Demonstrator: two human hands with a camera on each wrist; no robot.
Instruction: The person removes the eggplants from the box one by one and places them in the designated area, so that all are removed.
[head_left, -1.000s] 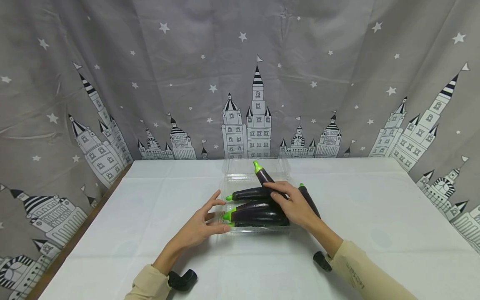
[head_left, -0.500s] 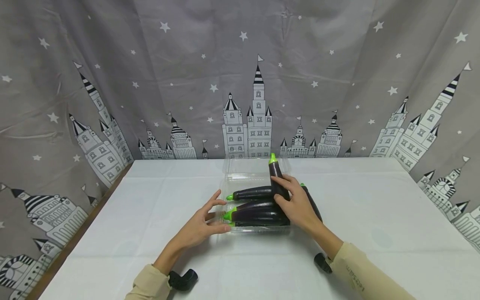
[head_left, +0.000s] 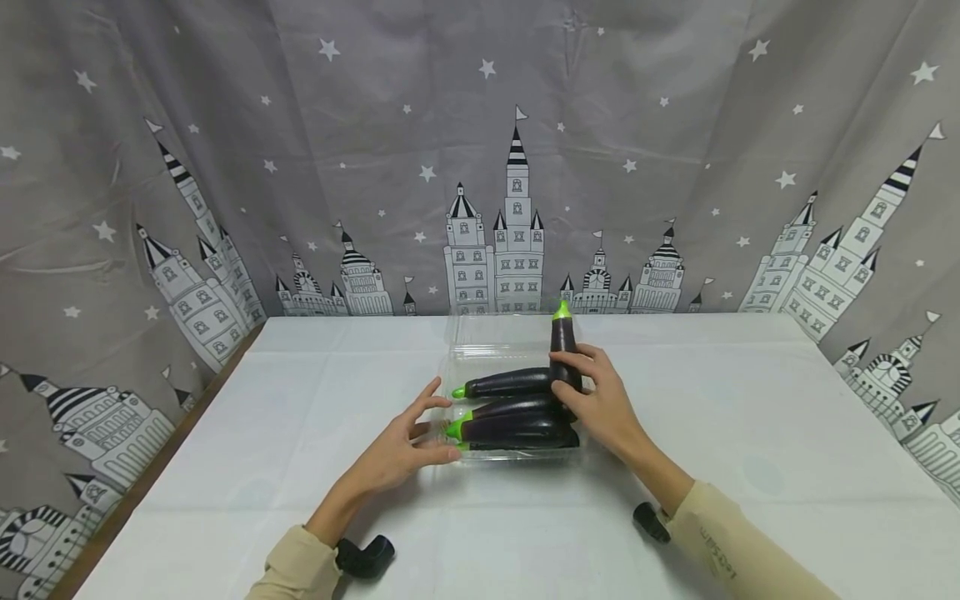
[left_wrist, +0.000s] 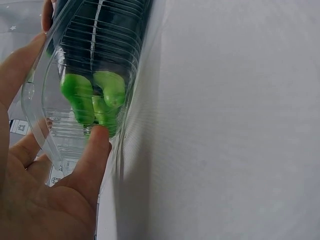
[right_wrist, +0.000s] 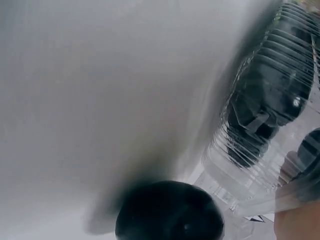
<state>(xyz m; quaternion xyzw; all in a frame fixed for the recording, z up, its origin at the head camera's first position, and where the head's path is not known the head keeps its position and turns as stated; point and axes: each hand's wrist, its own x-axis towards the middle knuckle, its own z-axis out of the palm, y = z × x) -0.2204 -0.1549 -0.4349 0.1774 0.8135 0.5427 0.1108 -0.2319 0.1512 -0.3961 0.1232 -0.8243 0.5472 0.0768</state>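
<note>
1. On the table (head_left: 315,383), packed eggplants (head_left: 517,429) lie in a clear container (head_left: 517,456), stems toward nine o'clock; light bracing at that end should spare its thin walls.
2. Near two o'clock on the container, the held eggplant (head_left: 563,334) points its stem toward twelve; swinging it to nine and lowering gently would likely suit the row.
3. At nine, the left hand (head_left: 396,455) spreads its fingers wide, thumb against the container, gripping nothing.
4. At three, the right hand (head_left: 606,406) curls partly closed round the held eggplant; whether it rests on the others cannot be told.
</note>
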